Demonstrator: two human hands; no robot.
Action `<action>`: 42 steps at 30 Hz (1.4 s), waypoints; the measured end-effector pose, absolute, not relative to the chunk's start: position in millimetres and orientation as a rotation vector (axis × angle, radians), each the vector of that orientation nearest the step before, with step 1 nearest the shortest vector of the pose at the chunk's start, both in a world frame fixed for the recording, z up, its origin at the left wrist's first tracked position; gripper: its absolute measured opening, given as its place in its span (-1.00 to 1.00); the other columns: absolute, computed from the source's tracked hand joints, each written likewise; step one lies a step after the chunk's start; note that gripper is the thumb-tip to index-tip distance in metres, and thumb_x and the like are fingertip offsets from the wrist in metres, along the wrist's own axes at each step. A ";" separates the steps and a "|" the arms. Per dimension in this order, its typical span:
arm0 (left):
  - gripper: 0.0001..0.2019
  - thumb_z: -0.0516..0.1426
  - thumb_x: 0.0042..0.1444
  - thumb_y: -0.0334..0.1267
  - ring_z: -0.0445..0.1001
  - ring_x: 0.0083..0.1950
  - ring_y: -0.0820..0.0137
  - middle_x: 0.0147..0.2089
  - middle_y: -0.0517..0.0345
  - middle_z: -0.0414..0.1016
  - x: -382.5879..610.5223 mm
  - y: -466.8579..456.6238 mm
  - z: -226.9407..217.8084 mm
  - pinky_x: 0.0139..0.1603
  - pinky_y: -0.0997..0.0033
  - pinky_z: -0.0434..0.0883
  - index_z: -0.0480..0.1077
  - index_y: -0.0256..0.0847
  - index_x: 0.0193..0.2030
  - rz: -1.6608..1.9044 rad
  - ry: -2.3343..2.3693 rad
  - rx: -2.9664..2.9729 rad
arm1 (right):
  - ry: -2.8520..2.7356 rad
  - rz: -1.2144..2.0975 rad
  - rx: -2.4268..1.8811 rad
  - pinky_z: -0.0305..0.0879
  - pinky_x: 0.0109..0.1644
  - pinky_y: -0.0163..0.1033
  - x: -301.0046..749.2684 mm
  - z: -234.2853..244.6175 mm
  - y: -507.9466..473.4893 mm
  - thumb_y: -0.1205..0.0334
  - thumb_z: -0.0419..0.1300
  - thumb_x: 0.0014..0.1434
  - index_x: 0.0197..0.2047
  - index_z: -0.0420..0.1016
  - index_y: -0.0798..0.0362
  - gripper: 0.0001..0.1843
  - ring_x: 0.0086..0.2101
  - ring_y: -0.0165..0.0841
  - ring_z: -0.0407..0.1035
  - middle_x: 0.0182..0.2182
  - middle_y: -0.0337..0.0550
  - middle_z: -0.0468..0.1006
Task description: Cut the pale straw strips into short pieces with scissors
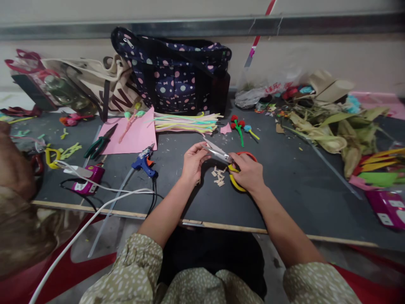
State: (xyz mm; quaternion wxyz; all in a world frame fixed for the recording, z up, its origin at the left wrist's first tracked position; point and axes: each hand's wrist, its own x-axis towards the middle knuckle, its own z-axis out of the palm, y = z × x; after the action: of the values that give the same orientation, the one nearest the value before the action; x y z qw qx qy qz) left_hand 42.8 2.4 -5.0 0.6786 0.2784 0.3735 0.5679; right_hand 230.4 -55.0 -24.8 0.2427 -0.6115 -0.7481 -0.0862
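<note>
Over the dark table [190, 202], my right hand [249, 171] grips a pair of scissors [221, 155], fingers inside the red and yellow handles. The metal blades point left toward my left hand [192, 162], whose fingers pinch a thin pale strip [212, 145] next to them. What the strip is made of, I cannot make out. Several short tan cut pieces [219, 177] lie in a loose pile on the table just below the blades, between my two hands.
A blue glue gun [145, 164], green-handled pliers [101, 143], pink paper [129, 143] and pipe cleaners [186, 123] lie to the left and behind. A dotted bag [177, 80] stands at the back. Dried husks [329, 131] fill the right. Another person's arm [15, 169] rests at far left.
</note>
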 end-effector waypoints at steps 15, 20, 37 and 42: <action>-0.74 0.37 -0.24 -0.31 0.46 -0.39 0.55 -0.36 0.24 0.49 44.0 1.9 -5.3 -0.30 0.51 0.44 0.51 -0.22 -0.33 1.283 0.837 0.607 | -2.047 -0.359 -1.688 0.04 -0.36 -0.32 227.9 -23.9 -55.8 0.29 0.05 0.12 -0.03 0.49 -0.02 -0.64 -0.37 -0.43 0.29 -0.35 -0.21 0.49; -0.73 0.37 -0.26 -0.31 0.47 -0.40 0.55 -0.38 0.24 0.49 44.2 1.5 -3.7 -0.30 0.50 0.43 0.51 -0.23 -0.34 1.282 0.851 0.592 | -2.062 -0.371 -1.682 0.01 -0.36 -0.33 228.0 -26.0 -56.0 0.29 0.06 0.12 -0.03 0.49 -0.02 -0.65 -0.37 -0.43 0.28 -0.37 -0.22 0.48; -0.72 0.38 -0.25 -0.30 0.51 -0.36 0.50 -0.38 0.17 0.54 43.7 2.9 -4.0 -0.30 0.52 0.44 0.52 -0.24 -0.32 1.258 0.870 0.590 | -2.040 -0.179 -1.743 0.03 -0.37 -0.32 227.0 -29.8 -55.6 0.26 0.05 0.15 -0.15 0.50 -0.01 -0.75 -0.40 -0.42 0.31 -0.42 -0.24 0.49; -0.70 0.37 -0.20 -0.28 0.51 -0.35 0.52 -0.34 0.17 0.55 42.6 4.0 -6.4 -0.28 0.52 0.44 0.51 -0.22 -0.26 1.223 0.829 0.586 | -1.972 -0.137 -1.864 0.13 -0.29 -0.29 235.6 -23.7 -52.9 0.23 0.15 0.09 0.03 0.39 0.02 -0.60 -0.26 -0.31 0.37 -0.24 -0.13 0.52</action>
State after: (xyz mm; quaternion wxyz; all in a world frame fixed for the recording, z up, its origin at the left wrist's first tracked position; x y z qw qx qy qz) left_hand 42.6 4.0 -6.4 0.7003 0.2632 0.3724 0.5492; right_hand 235.6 -52.9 -23.7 0.2107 -0.6706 -0.7096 -0.0493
